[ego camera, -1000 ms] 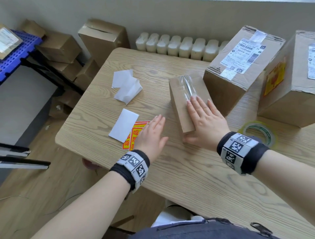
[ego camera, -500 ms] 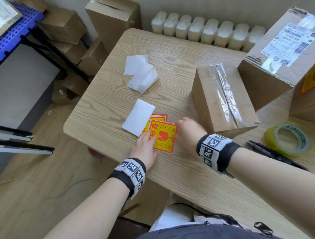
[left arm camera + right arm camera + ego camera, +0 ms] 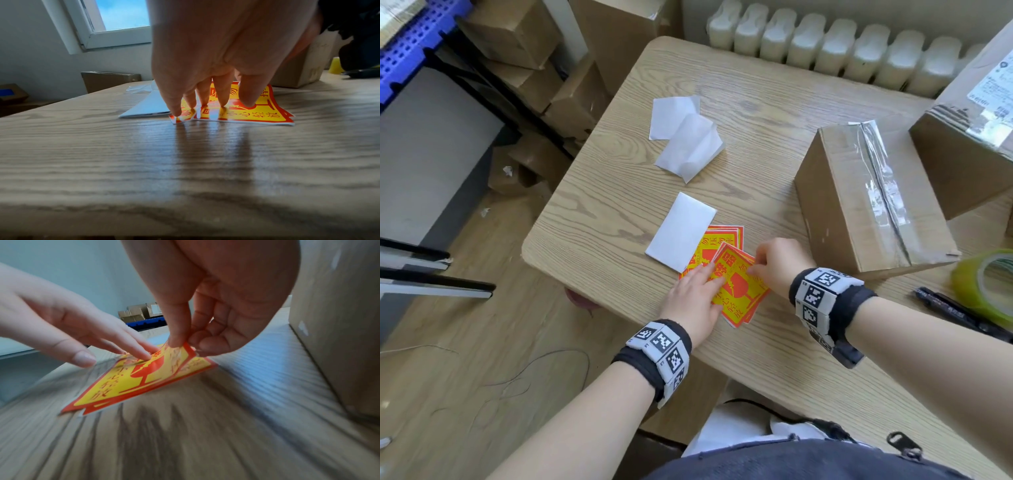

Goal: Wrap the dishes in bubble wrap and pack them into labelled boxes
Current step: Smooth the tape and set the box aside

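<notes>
A small stack of yellow-and-red fragile labels (image 3: 739, 294) lies near the table's front edge, also plain in the left wrist view (image 3: 242, 112) and the right wrist view (image 3: 139, 378). My left hand (image 3: 697, 294) presses its straight fingers (image 3: 223, 95) flat on the stack. My right hand (image 3: 774, 263) pinches the top label's corner between thumb and forefinger (image 3: 179, 344) and peels it up. A taped brown cardboard box (image 3: 873, 195) stands sealed just right of the hands.
White backing sheets (image 3: 685, 144) and a folded white sheet (image 3: 681, 233) lie on the wooden table (image 3: 756, 113). A green tape roll (image 3: 986, 284) and black marker (image 3: 955, 311) sit at right. A larger labelled box (image 3: 969, 137) stands behind. More cartons (image 3: 524, 68) are stacked on the floor at left.
My right hand left the small box's top and came down to the labels. Both hands pulled the stack toward me, and the right now lifts the top label's corner.
</notes>
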Demonstrator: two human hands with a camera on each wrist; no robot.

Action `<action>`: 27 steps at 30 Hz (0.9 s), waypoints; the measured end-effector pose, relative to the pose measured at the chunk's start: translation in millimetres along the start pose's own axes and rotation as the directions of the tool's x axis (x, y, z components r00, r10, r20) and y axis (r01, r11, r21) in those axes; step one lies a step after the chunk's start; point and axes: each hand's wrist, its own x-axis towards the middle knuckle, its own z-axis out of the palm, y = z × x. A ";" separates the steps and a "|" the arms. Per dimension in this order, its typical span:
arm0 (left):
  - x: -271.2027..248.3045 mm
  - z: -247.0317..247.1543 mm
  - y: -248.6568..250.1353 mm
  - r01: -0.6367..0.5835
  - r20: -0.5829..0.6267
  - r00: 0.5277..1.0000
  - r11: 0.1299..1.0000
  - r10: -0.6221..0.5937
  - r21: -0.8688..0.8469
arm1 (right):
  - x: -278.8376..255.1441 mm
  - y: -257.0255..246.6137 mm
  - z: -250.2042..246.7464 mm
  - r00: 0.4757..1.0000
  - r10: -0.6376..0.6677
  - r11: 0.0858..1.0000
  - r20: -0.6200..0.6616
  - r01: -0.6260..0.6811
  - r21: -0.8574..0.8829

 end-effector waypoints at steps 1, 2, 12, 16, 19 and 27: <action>0.8 -1.7 0.4 0.014 -0.031 0.999 0.999 -0.016 -0.050 | -1.9 1.5 -1.4 1.000 -0.007 1.000 -0.028 0.008 0.014; 1.9 -3.1 0.4 0.034 -0.072 0.997 0.993 -0.042 -0.111 | -4.0 3.2 -2.4 0.997 -0.017 0.999 -0.071 0.020 0.042; 18.3 -36.8 1.2 0.131 -0.165 0.836 0.482 -0.524 -0.866 | -18.5 1.6 -22.5 0.959 0.014 0.780 -0.282 0.166 0.603; 15.9 -57.4 6.9 0.063 -0.093 0.850 0.274 -0.519 -0.960 | -21.6 -1.1 -29.1 0.944 0.010 0.778 -0.331 0.201 0.596; 10.2 -71.9 15.5 0.023 -0.148 0.852 0.317 -0.502 -0.948 | -28.2 -6.6 -33.5 0.863 -0.089 0.937 -0.498 0.241 0.251; -2.8 -98.9 47.8 -0.063 -0.148 0.915 0.229 -0.375 -0.971 | -48.9 -41.8 -42.0 0.792 -0.329 0.816 -0.515 0.513 0.268</action>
